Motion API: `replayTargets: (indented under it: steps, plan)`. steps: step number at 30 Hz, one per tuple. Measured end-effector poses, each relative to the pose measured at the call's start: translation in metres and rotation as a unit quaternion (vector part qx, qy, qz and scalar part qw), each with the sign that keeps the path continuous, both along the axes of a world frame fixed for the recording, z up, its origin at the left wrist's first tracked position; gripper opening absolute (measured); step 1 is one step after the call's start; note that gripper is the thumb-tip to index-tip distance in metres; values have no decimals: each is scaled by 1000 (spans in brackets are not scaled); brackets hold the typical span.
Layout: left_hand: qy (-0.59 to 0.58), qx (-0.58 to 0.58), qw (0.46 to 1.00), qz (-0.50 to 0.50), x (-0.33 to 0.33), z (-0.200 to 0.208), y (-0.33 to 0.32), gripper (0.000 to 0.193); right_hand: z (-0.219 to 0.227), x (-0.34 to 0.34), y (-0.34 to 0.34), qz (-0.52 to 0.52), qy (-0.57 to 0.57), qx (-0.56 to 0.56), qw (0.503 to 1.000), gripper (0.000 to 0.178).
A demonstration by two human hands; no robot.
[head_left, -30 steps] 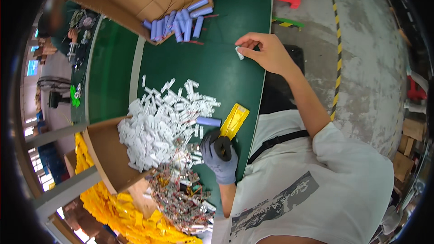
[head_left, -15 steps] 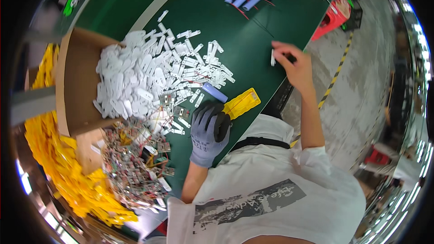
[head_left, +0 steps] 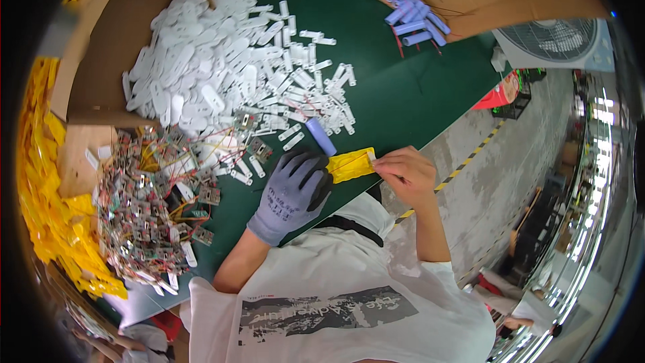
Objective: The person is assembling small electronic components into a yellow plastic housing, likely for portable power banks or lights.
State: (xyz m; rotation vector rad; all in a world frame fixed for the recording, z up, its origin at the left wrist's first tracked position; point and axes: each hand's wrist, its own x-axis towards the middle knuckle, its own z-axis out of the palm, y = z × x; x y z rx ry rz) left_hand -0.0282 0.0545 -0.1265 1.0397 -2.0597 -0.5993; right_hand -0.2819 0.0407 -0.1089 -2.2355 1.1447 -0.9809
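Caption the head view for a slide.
Gloved left hand and bare right hand hold a yellow case.

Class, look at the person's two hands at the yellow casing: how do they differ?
The left hand wears a grey knit glove with dark fingertips; the right hand is bare. The left hand lies over one end of the yellow casing; the right hand pinches at its other end. Both touch the same casing on the green table.

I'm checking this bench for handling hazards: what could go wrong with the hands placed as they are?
The gloved left hand pins only one end of the yellow holder, so it may pivot as the bare right hand works its far end near the table edge. The loose purple cell beside it could get knocked and roll.
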Motion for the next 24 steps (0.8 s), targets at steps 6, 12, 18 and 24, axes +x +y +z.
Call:
replayTargets:
  steps: [6, 12, 18, 24]
  plan:
    - [1, 6, 1000, 18, 2, -6, 1, 37, -4, 0, -3, 68, 108, -135, 983, 18]
    - [-9, 6, 1000, 14, 1, -3, 0, 29, 3, -2, -4, 86, 179, -131, 971, 17]
    - [-16, -32, 999, 20, 3, -7, 3, 30, 28, 17, -17, 89, 212, -81, 970, 12]
    - [-37, -42, 998, -11, 1, -11, 4, 31, 31, 89, -55, -71, 162, 157, 972, 19]
